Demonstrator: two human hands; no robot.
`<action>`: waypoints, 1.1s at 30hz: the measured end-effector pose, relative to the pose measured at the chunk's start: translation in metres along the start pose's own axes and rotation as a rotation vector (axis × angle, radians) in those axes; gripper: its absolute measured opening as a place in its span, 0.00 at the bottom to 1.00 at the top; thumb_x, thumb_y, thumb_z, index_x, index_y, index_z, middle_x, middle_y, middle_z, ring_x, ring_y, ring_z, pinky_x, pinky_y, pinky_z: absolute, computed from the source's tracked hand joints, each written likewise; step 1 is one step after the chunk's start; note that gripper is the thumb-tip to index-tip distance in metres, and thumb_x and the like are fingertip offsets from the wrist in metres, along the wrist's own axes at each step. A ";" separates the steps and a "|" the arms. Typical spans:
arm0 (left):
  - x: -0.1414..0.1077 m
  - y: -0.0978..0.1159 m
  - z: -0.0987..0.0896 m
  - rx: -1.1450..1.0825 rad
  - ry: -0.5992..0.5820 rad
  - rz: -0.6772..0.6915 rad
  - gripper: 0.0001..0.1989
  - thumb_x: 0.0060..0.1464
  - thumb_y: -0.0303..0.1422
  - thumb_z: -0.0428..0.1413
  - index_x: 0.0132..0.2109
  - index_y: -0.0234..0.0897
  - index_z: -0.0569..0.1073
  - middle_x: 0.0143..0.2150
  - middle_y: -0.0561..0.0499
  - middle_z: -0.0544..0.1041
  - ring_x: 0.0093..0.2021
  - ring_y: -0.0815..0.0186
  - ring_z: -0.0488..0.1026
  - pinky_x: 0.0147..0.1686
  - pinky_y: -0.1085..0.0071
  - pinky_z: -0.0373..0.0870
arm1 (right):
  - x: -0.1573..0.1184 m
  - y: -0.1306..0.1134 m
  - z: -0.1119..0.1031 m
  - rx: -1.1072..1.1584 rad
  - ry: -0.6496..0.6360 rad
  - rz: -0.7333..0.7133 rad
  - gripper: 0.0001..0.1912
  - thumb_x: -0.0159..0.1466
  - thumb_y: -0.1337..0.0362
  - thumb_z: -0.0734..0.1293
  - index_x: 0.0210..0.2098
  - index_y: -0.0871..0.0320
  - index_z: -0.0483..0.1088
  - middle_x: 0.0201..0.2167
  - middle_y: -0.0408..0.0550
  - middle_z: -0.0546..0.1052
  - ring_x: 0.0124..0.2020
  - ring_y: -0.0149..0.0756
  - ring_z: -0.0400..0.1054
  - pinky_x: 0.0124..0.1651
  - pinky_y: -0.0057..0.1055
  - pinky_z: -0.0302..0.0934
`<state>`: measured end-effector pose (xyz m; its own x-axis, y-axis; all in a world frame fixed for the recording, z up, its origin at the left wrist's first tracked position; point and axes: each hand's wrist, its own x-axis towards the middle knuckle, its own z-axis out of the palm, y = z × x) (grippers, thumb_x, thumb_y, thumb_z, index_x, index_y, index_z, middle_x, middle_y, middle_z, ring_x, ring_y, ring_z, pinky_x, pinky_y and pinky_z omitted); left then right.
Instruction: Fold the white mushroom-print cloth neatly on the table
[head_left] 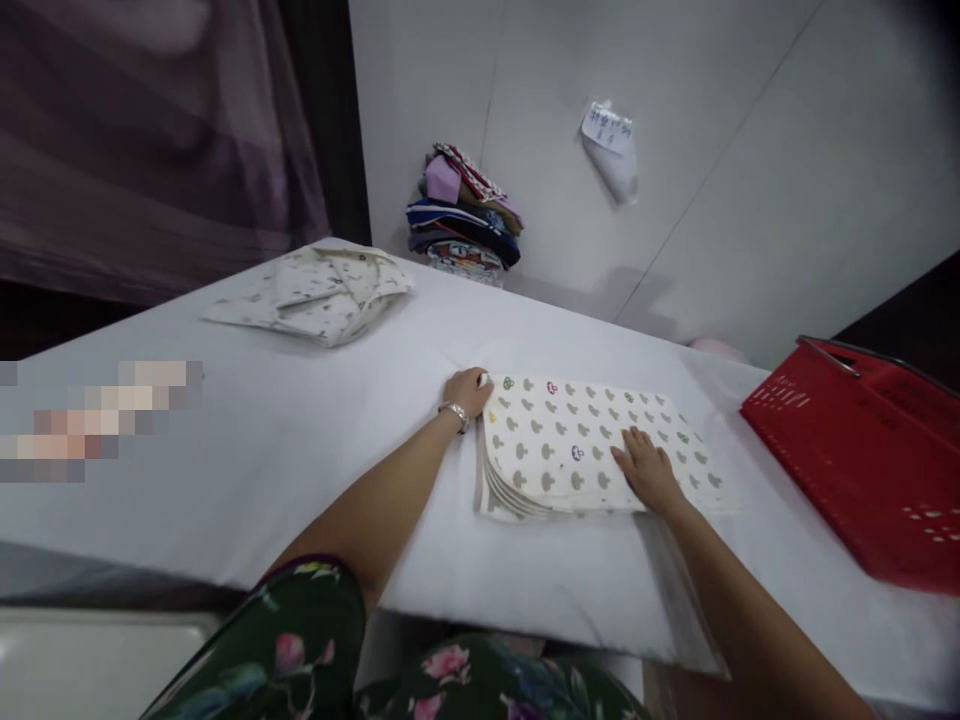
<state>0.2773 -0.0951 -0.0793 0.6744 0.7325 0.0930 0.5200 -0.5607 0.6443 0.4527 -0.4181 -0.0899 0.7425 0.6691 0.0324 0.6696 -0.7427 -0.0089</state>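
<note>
A folded cream cloth printed with grey, mushroom-like shapes lies in layers on the white-covered table. My left hand, with a silver bracelet at the wrist, is closed on its upper left corner. My right hand rests palm down on the right part of the cloth, fingers spread. A clear plastic sheet or bag runs from beneath my right forearm over the table's near edge. The layered, rounded lower left corner of the cloth is uncovered.
Another printed cream cloth lies loosely folded at the far left. A red plastic basket stands at the right. Beyond the table are a stack of folded clothes and a plastic packet with a written label.
</note>
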 end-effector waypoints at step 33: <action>-0.198 0.014 -0.033 0.146 -0.161 0.182 0.10 0.54 0.39 0.52 0.32 0.38 0.71 0.34 0.51 0.73 0.37 0.64 0.69 0.34 0.69 0.59 | -0.092 -0.167 -0.012 0.426 0.332 -0.609 0.15 0.65 0.66 0.57 0.49 0.58 0.67 0.36 0.51 0.73 0.39 0.39 0.65 0.42 0.36 0.61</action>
<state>0.1339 -0.2351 -0.0633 0.8321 0.5505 0.0676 0.4449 -0.7354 0.5111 0.2724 -0.3558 -0.0792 0.2465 0.8592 0.4484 0.9534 -0.1318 -0.2715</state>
